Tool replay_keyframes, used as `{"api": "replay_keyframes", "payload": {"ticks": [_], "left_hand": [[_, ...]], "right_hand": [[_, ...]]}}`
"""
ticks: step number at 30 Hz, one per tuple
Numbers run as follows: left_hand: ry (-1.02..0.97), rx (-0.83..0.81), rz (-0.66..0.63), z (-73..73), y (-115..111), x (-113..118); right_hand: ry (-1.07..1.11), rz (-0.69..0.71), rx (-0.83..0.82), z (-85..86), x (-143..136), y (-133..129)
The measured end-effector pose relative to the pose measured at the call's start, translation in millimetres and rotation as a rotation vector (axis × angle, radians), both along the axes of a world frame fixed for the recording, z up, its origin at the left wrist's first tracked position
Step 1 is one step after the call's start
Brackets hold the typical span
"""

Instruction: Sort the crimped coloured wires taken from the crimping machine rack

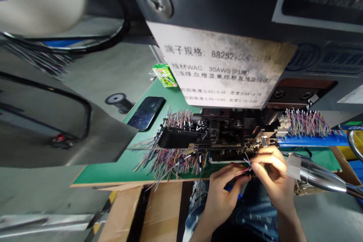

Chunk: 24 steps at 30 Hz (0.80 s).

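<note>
A thin bunch of coloured wires spans the gap between my two hands, just in front of the machine's crimping area. My left hand pinches the wires' lower part between thumb and fingers. Close beside it, my right hand grips the same wires nearer their tips, fingers curled. Some wire ends fan out up and to the left from the right fingertips. A metal part of the machine stands directly above the right fingers. The wires inside both grips are hidden.
Heaps of multicoloured wires lie on the green table left of the machine. More wire bundles rest on a blue tray at right. A phone, a spool, a green box and a metal lamp surround the machine.
</note>
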<state>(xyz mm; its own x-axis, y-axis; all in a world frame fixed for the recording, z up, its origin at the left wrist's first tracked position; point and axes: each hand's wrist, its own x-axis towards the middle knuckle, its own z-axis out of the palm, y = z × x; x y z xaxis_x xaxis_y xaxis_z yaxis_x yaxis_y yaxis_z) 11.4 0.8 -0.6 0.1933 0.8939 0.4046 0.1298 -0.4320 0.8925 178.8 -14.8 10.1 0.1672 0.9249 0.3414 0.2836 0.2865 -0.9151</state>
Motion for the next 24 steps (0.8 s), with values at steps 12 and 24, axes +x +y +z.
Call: {"api": "replay_keyframes", "payload": {"ticks": [12, 24], "left_hand": [[-0.070, -0.177, -0.070, -3.9, 2.9, 2.9], [-0.084, -0.172, -0.050, -3.8, 3.0, 3.4]], "right_hand": [[0.233, -0.168, -0.226, -0.8, -13.1, -5.8], [0.265, -0.116, -0.208, 2.0, -14.6, -0.5]]}}
